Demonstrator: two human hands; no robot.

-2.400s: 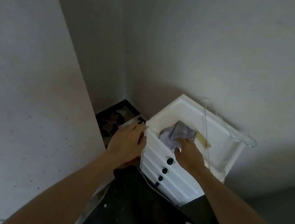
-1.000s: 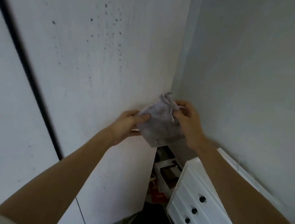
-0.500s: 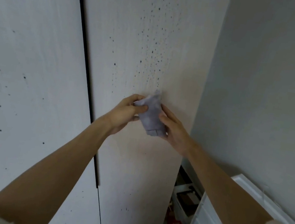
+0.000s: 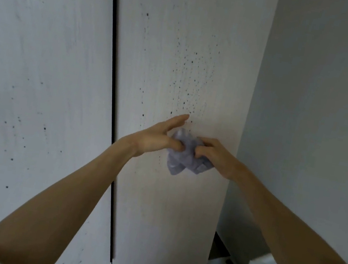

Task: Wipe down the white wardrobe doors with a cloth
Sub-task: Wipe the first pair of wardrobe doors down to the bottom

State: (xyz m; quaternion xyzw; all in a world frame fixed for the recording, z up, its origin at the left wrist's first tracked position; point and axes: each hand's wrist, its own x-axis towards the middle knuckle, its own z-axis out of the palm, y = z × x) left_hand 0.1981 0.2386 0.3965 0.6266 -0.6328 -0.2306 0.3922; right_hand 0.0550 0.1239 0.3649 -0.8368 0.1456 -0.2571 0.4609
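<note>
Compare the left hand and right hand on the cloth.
The left hand pinches the cloth with thumb and one finger, other fingers stretched out; the right hand is curled shut around it. The left hand sits slightly higher than the right hand. Both grip the same crumpled cloth before the door.

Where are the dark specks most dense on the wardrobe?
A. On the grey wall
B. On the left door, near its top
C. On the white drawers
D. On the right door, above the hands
D: the specks cluster on the right door, just above both hands holding the cloth.
</note>
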